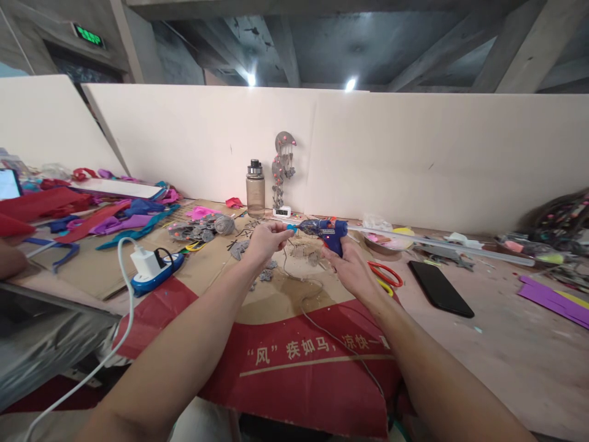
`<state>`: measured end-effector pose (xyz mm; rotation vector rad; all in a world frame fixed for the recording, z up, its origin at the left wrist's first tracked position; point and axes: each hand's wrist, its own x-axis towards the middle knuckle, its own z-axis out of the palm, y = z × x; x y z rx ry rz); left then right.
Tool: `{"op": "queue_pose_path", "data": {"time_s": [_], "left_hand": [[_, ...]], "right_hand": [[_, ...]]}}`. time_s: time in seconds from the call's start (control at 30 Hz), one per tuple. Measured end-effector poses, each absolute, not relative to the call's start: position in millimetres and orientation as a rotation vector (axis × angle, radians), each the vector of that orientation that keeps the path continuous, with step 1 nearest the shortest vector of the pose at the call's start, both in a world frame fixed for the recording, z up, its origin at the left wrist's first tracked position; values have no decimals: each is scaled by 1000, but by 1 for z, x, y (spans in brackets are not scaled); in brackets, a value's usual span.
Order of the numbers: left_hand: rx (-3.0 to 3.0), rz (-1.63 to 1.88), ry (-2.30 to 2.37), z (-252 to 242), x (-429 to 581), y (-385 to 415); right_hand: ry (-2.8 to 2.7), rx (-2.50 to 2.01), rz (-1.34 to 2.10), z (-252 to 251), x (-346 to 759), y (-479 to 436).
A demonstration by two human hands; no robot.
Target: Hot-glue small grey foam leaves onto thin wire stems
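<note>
My right hand (348,263) is wrapped round the handle of a dark blue hot glue gun (327,229), its nozzle pointing left. A long translucent glue stick (442,242) runs out of the gun's back to the right. My left hand (267,241) pinches a small light-blue piece (291,228) right at the nozzle; whether the two touch I cannot tell. A thin grey yarn (297,277) trails below my hands over the cardboard sheet (304,344). Small grey felt-like pieces (265,272) lie beneath my left hand.
A bottle (256,191) stands beside a grey hanging ornament (284,161) at the white partition. Red-handled scissors (385,274) and a black phone (440,288) lie right. On the left are a blue power strip (156,274), its white cable, coloured fabric strips (133,222) and another person's arm (13,255).
</note>
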<state>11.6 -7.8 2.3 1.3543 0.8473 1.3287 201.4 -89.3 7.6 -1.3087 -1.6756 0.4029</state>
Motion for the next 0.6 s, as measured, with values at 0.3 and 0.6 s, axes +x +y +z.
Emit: {"op": "queue_pose_path", "data": {"time_s": [0.3, 0.6], "left_hand": [[1350, 1343, 839, 1, 11, -7], [1335, 1333, 855, 3, 12, -10]], "right_hand": [[-1694, -1342, 370, 7, 202, -90], [-1657, -1304, 325, 9, 203, -91]]}}
